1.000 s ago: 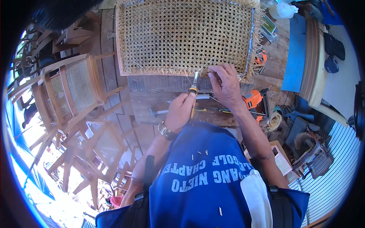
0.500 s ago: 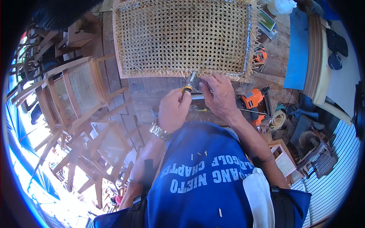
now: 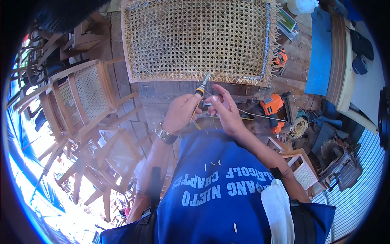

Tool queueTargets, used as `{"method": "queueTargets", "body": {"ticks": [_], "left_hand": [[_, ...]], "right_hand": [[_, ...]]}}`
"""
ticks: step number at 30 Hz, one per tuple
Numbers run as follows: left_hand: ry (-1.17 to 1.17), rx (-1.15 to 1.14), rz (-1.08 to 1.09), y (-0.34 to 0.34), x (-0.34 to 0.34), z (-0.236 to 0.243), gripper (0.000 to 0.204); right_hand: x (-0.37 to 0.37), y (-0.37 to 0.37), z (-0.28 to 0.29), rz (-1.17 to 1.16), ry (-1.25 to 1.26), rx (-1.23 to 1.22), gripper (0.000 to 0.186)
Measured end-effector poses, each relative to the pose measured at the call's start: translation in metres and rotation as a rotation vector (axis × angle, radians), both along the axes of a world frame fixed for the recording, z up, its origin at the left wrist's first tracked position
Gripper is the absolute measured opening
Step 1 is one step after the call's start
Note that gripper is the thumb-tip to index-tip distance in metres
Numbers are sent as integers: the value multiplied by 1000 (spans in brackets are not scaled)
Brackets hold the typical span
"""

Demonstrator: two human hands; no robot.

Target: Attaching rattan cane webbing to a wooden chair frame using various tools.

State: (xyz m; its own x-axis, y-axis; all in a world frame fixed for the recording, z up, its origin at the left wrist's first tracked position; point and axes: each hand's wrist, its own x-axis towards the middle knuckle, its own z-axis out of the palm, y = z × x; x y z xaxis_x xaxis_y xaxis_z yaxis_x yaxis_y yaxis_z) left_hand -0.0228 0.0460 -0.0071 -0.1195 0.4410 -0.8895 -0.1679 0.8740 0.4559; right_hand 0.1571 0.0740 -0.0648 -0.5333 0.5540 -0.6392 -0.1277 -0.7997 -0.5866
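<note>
L hand (image 3: 180, 114) grips yellow tool (image 3: 200, 90), tilted so tip's at cane panel (image 3: 195, 40) edge; R hand (image 3: 226, 112) half-curled, can't tell if gripping.

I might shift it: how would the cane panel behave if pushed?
The cane panel would probably move stiffly, since a wooden rim edges its left side. It is likely light for its size, given the open weave. Frayed ends along its edges may snag.
</note>
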Motion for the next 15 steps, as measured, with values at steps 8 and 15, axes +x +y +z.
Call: {"method": "queueTargets", "body": {"ticks": [8, 15], "left_hand": [[-38, 78, 71, -1, 8, -3, 41], [-104, 1, -51, -6, -1, -9, 43]], "right_hand": [[-2, 6, -7, -125, 322, -361, 58], [1, 1, -12, 69, 199, -139, 61]]}}
